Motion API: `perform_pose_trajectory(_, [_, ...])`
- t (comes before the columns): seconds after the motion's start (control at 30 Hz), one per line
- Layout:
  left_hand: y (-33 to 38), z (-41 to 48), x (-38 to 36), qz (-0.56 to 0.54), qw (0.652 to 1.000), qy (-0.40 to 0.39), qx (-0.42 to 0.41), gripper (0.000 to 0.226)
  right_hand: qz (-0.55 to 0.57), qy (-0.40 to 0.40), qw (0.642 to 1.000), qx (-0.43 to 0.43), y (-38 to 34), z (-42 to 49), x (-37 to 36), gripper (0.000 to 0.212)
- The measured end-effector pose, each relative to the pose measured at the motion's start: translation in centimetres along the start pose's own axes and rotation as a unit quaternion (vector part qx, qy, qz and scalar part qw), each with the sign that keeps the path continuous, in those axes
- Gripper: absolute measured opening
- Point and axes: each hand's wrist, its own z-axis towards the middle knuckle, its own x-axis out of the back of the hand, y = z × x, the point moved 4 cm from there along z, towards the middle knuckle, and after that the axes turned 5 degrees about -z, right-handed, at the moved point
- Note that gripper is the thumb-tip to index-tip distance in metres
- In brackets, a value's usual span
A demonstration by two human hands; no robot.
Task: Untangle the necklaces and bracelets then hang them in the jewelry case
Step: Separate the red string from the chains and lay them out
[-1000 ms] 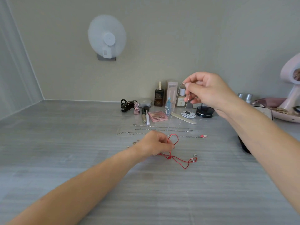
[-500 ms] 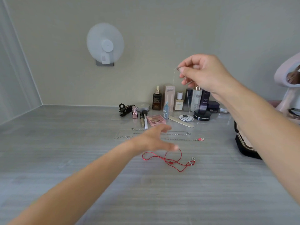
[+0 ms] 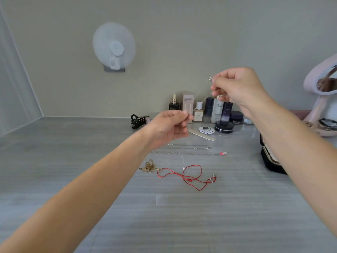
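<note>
1 change: L hand (image 3: 169,128) pinches chain (image 3: 200,102).

print on the cosmetic bottles (image 3: 218,110) is too blurred to read.

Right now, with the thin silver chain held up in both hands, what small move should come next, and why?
Probably carry the silver chain right, toward the jewelry case. The left hand and right hand both pinch it, and it hangs in the air between them, clear of the red cord on the table, so it looks untangled.
</note>
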Motion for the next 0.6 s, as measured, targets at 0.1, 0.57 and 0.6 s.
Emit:
perform_pose_trajectory(0.1, [0.7,-0.2,1.8,0.036,0.999,0.013,0.005,0.025,0.020,0.011,0.999,-0.039,1.7,0.0,0.6,0.014])
perform_pose_trajectory(0.57, [-0.7,-1.4,11.5,0.262,0.943,0.065,0.195,0.020,0.041,-0.031,0.979,-0.195,10.7,-2.8,-1.4,0.005])
perform_pose_trajectory(0.6, [-1.4,-1.6,12.1,0.284,0.933,0.066,0.211,0.020,0.010,-0.042,0.979,-0.200,11.6,-3.3,-1.8,0.004])
